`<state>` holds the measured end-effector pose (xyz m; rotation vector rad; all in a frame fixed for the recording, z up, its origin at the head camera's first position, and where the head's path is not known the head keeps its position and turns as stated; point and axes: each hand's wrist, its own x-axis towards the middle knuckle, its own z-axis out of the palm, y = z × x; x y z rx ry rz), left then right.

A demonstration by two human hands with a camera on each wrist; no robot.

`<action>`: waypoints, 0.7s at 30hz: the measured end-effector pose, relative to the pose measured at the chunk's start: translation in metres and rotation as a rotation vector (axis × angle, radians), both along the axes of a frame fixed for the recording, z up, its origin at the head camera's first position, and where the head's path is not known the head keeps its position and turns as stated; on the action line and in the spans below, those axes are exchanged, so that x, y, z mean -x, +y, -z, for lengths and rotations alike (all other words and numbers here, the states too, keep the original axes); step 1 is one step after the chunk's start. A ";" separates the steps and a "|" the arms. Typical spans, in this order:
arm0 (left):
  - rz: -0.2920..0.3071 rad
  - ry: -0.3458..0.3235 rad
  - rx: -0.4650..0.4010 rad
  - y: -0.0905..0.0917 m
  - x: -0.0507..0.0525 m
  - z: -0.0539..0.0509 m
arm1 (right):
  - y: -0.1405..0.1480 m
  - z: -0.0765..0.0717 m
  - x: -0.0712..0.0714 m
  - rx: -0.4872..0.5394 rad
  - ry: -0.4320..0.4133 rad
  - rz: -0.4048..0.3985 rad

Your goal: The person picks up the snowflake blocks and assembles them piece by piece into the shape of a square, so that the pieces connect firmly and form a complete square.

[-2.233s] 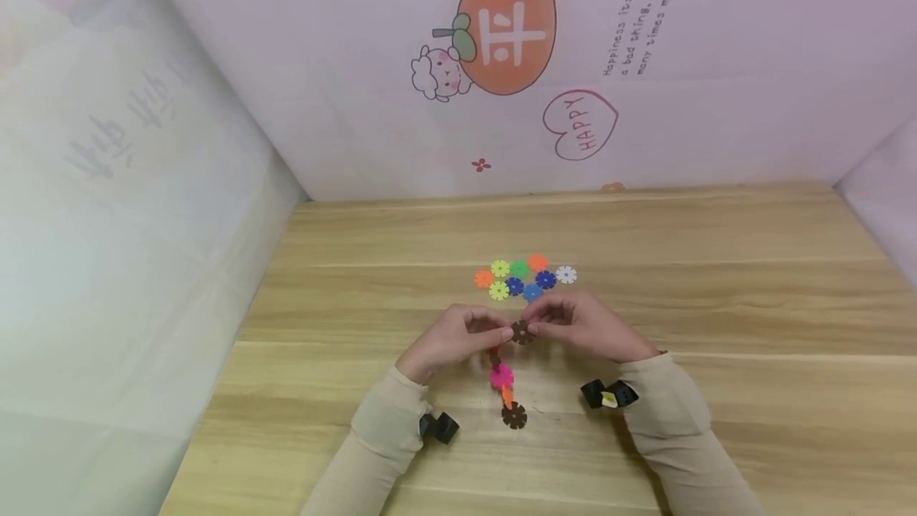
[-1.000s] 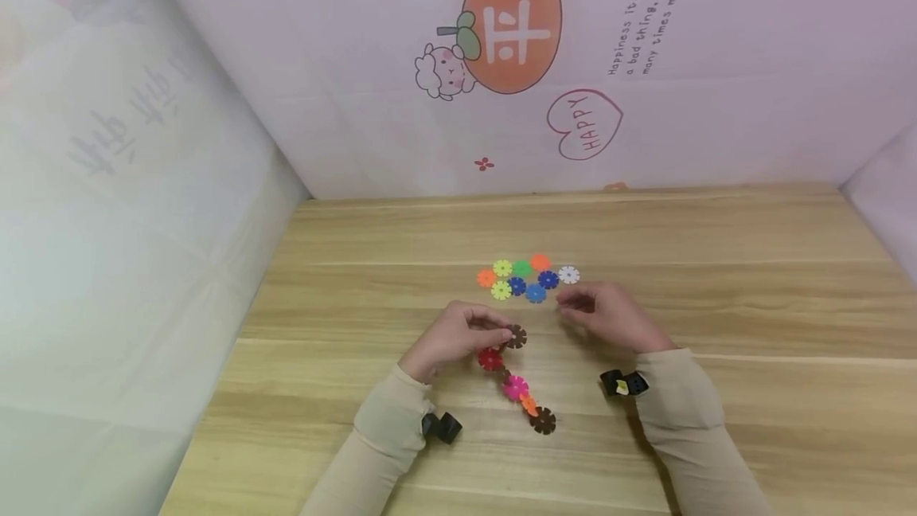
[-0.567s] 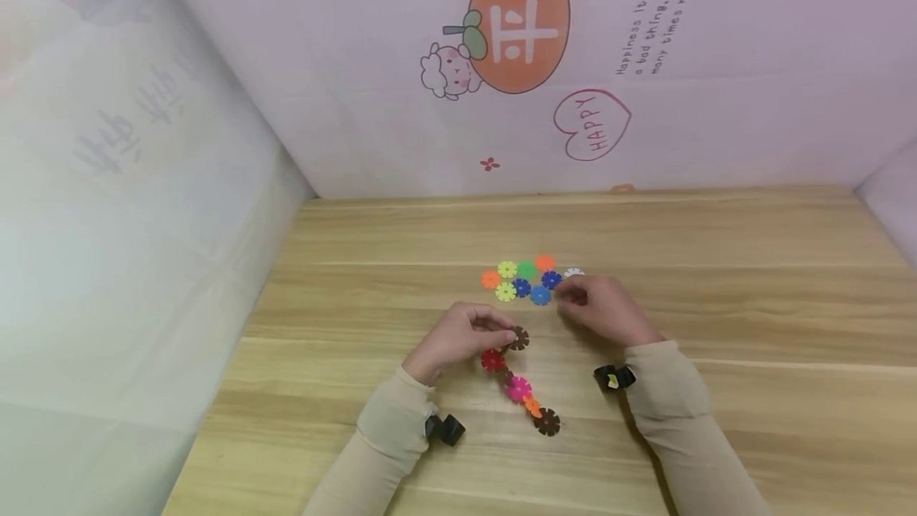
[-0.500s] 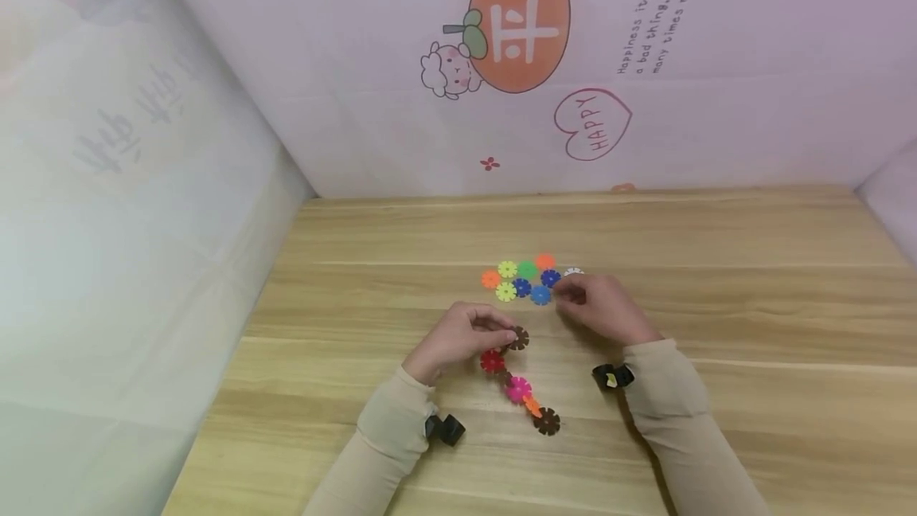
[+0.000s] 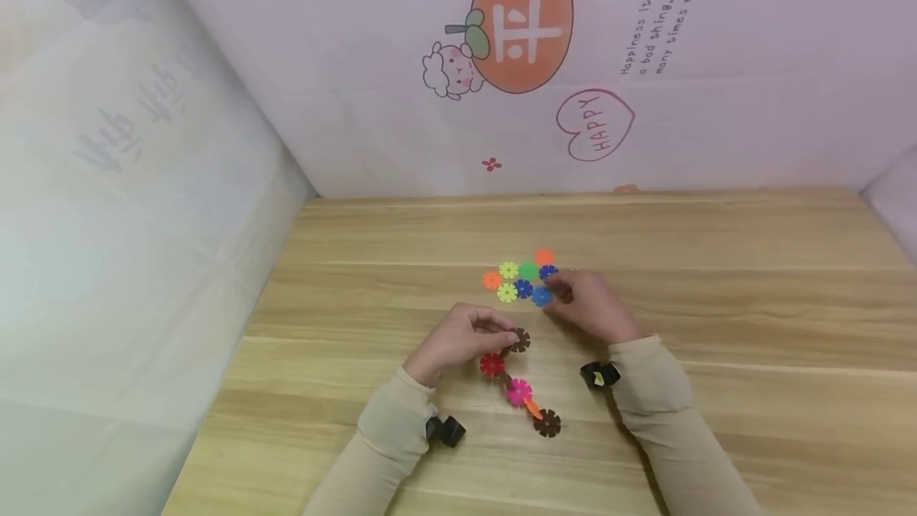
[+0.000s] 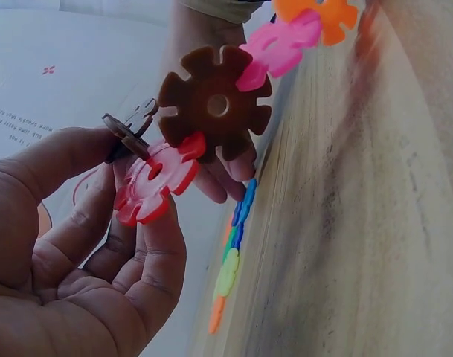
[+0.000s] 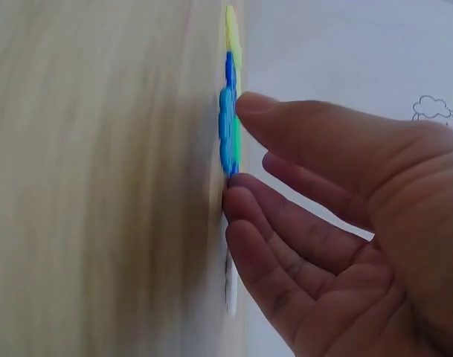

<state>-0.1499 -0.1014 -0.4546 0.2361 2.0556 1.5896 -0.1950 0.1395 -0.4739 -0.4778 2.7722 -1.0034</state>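
In the head view my left hand (image 5: pixel 458 337) pinches a brown notched disc (image 5: pixel 521 340) at the upper end of a joined chain. Below it run a red disc (image 5: pixel 492 365), a small brown one, a pink disc (image 5: pixel 519 392), an orange disc (image 5: pixel 532 408) and a brown disc (image 5: pixel 548 423). My left wrist view shows the red disc (image 6: pixel 155 186) joined to a brown disc (image 6: pixel 193 97). My right hand (image 5: pixel 593 305) is over the loose discs, thumb and fingers apart, beside a light blue disc (image 5: pixel 540 296). No disc shows in its grasp in the right wrist view.
Loose discs lie together beyond my hands: two yellow-green, a green (image 5: pixel 528 271), two orange and two dark blue (image 5: pixel 524 289). A white disc (image 7: pixel 231 290) lies by my right fingers. A printed cloth wall (image 5: pixel 358 102) stands behind the wooden table (image 5: pixel 716 285).
My right hand has let go of the upper brown disc and moved to the loose discs, lately shifting left. One dark blue and one orange disc have shifted slightly away. The chain's lower end has swung right.
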 end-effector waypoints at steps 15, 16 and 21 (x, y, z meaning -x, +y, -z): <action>-0.007 -0.005 0.008 0.002 -0.002 -0.001 | -0.005 0.000 0.002 -0.018 -0.009 -0.045; -0.005 -0.003 0.009 0.002 -0.002 -0.001 | -0.003 0.000 0.001 -0.013 -0.020 -0.048; 0.006 0.001 0.016 0.001 -0.002 0.000 | 0.003 0.005 -0.004 0.032 -0.052 -0.058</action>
